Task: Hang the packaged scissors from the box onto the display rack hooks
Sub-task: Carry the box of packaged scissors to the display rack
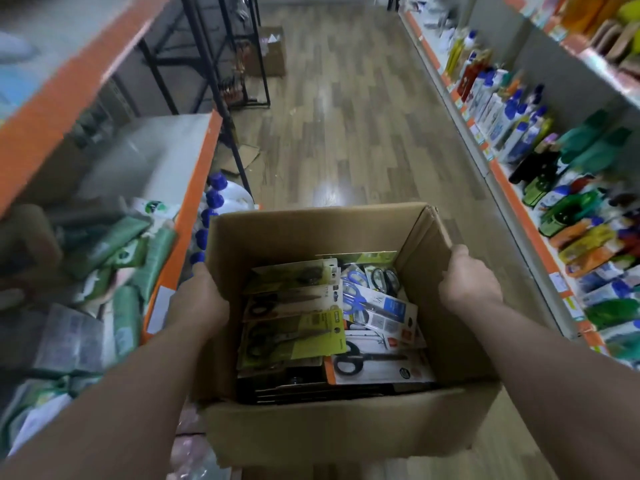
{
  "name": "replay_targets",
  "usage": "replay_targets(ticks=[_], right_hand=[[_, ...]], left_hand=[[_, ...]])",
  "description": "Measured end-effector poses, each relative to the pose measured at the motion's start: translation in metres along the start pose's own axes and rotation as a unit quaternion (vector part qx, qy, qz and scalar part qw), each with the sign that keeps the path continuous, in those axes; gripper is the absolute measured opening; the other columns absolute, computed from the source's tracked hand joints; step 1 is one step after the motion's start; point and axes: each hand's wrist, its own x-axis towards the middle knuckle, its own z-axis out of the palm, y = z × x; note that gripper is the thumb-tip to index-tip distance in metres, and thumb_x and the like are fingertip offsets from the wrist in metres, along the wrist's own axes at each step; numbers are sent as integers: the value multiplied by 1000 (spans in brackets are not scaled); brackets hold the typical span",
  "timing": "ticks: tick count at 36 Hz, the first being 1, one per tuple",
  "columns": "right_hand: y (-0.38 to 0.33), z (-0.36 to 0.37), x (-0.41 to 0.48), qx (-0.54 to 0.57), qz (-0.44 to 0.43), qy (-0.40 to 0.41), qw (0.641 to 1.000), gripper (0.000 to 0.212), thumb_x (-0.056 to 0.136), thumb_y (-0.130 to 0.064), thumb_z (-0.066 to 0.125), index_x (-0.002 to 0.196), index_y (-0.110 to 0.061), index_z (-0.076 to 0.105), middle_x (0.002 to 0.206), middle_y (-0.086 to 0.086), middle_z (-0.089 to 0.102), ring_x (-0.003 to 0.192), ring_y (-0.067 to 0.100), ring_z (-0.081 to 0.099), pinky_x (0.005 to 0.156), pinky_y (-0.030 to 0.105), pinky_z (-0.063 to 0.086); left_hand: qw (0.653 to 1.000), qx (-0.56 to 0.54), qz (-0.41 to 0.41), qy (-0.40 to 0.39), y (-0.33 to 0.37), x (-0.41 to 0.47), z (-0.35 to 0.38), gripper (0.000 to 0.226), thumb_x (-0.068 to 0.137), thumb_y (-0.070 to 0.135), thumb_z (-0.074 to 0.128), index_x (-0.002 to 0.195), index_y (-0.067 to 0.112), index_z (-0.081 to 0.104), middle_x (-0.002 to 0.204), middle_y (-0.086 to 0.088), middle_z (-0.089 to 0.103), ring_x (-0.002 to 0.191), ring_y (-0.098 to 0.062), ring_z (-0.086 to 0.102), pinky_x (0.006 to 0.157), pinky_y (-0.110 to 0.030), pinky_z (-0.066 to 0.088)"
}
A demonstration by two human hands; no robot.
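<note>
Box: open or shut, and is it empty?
Open and not empty. The cardboard box has its top open, with packaged scissors piled inside; the left hand and right hand hold its sides.

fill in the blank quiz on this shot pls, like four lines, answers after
1. The left hand and right hand grip opposite sides of the box, so the hands holding it number ____.
2. The packaged scissors lie ____ the box.
3. The shelf edge left of the box is coloured ____.
4. The caps on the bottles beside that edge are ____.

Missing words: two; inside; orange; blue
</note>
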Motion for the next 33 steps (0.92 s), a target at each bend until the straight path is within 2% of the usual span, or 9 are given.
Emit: replay_targets(ticks=[3, 9, 14, 17, 19, 21, 23, 29, 33], right_hand=[[-9, -43, -4, -4, -7, 1, 1000, 38, 95, -8, 54, 129, -11, 39, 102, 16, 62, 94, 35, 63, 76, 46, 57], [-26, -125, -12, -2, -8, 8, 1000, 45, 94, -7, 53, 136, -11, 36, 103, 12, 60, 97, 32, 62, 67, 39, 51], [-37, -182, -23, 14, -16, 26, 999, 57, 94, -5, 53, 146, -11, 31, 118, 15, 59, 108, 32, 60, 78, 39, 53], [-43, -208, -27, 23, -22, 34, 999, 58, 92, -3, 53, 145, -9, 32, 118, 15, 60, 109, 33, 60, 83, 43, 55], [-46, -221, -30, 23, -25, 47, 998, 52, 92, -2, 52, 141, -10, 36, 118, 15, 61, 109, 33, 61, 82, 43, 55], [-49, -233, -32, 18, -25, 57, 998, 46, 92, -2, 49, 136, -10, 39, 116, 15, 62, 108, 33, 61, 77, 41, 52], [-53, -243, -33, 12, -24, 60, 998, 43, 91, -1, 47, 133, -9, 40, 116, 16, 62, 108, 34, 61, 73, 39, 48], [-59, -259, -38, 24, -29, 80, 996, 46, 92, -1, 51, 136, -11, 42, 114, 14, 63, 106, 31, 63, 82, 41, 56], [-60, -262, -40, 29, -31, 84, 996, 44, 91, -1, 52, 134, -10, 44, 111, 14, 63, 103, 31, 63, 79, 39, 55]], left_hand=[[1000, 9, -2, -6, 12, -6, -43, 49, 86, 1, 56, 132, 1, 39, 124, -29, 59, 116, -46, 58, 91, -45, 45], [1000, -7, 27, 2, 31, -17, -121, 35, 86, 0, 54, 119, 0, 43, 120, -30, 57, 114, -45, 57, 85, -43, 44], [999, -15, 36, 22, 45, -28, -176, 32, 88, 0, 54, 117, 1, 41, 113, -24, 59, 109, -43, 58, 74, -39, 39], [998, -7, 54, 39, 50, -30, -202, 38, 89, 1, 53, 125, 1, 40, 110, -22, 58, 108, -42, 58, 72, -38, 38], [998, -3, 55, 44, 51, -33, -216, 35, 90, 3, 53, 122, 2, 40, 108, -20, 57, 109, -42, 58, 73, -38, 39], [997, -4, 50, 56, 53, -36, -230, 23, 90, 4, 55, 107, 5, 40, 105, -19, 56, 109, -41, 58, 75, -39, 43], [996, -12, 51, 69, 53, -37, -240, 22, 89, 6, 57, 99, 9, 38, 108, -19, 57, 108, -40, 59, 77, -38, 46], [996, -13, 56, 69, 55, -38, -261, 20, 90, 10, 56, 100, 13, 39, 112, -17, 58, 111, -39, 58, 78, -34, 43], [995, -15, 64, 69, 55, -39, -266, 17, 91, 10, 56, 98, 13, 41, 113, -17, 57, 111, -37, 57, 76, -32, 41]])
